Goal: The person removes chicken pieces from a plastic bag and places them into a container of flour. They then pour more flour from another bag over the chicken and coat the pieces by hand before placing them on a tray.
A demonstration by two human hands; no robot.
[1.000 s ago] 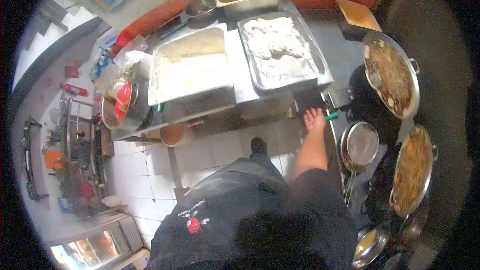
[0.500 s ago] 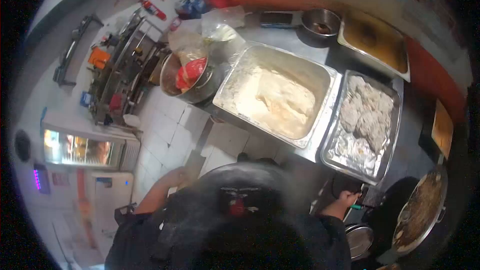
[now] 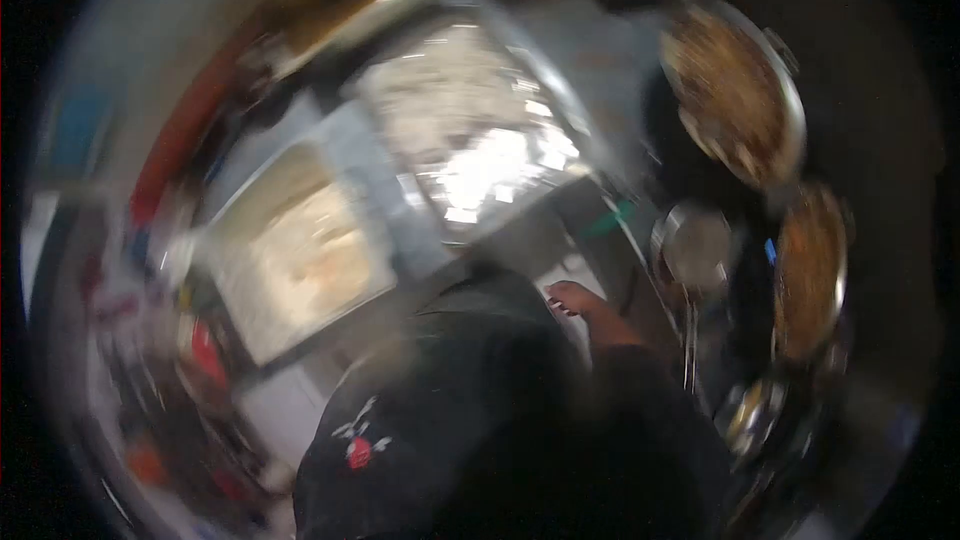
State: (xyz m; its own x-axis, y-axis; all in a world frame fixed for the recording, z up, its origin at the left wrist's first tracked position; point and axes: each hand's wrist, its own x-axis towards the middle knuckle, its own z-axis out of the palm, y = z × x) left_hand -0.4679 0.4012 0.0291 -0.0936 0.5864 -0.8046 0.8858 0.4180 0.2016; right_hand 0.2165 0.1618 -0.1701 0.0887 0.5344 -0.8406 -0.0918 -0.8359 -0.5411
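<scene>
Scene: kitchen work station, seen from above; the whole view is heavily motion-blurred.

Right hand (image 3: 585, 305): hangs low beside the person's dark apron (image 3: 450, 410), fingers loosely spread, gripping nothing as far as the blur allows.

Left hand: out of view; its state cannot be told.

Nearest item: green handle (image 3: 610, 220), just ahead of the right hand at the counter's edge, not touched. What it is attached to cannot be made out.

To the right of the hand: round metal strainer (image 3: 695, 245), then two wide pans, the near pan (image 3: 810, 275) and the far pan (image 3: 735, 105), both holding brown food.

Ahead and left of the hand: foil-lined tray (image 3: 470, 140) with pale coated pieces; further left, flour tray (image 3: 300, 250).

Step, as judged: a free-hand moment between the trays and the pans, nothing picked up.

Next move, as judged: taking the green handle calls for a short reach forward and a firm close around it, keeping clear of the strainer and the pan rims close by.
</scene>
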